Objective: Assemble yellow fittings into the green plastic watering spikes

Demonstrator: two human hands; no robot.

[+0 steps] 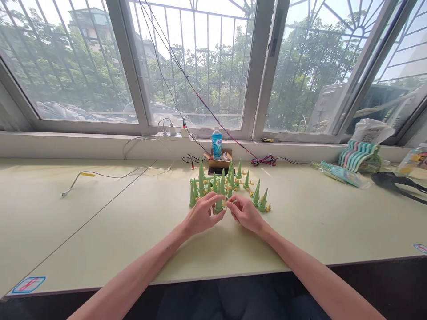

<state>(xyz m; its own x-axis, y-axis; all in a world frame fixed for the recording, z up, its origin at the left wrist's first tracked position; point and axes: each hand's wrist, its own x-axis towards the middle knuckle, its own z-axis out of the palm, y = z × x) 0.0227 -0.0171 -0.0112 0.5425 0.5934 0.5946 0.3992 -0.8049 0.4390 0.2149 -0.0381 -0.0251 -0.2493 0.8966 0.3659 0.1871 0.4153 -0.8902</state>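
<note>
Several green cone-shaped pieces (201,173) with round bases and small yellow parts stand upright in a cluster on the pale table. At the near side of the cluster, my left hand (204,213) curves its thumb and fingers around a green cone (218,204). Beside it, my right hand (245,213) pinches a small yellow piece (224,203) with thumb and forefinger, against that cone's side. Two more green cones (263,201) stand to the right of my right hand.
Behind the cones are a black phone (216,170) and a cardboard box (211,161) with a blue bottle (216,144). A white cable (110,176) lies left. Hangers (358,155) and black straps (400,184) lie right.
</note>
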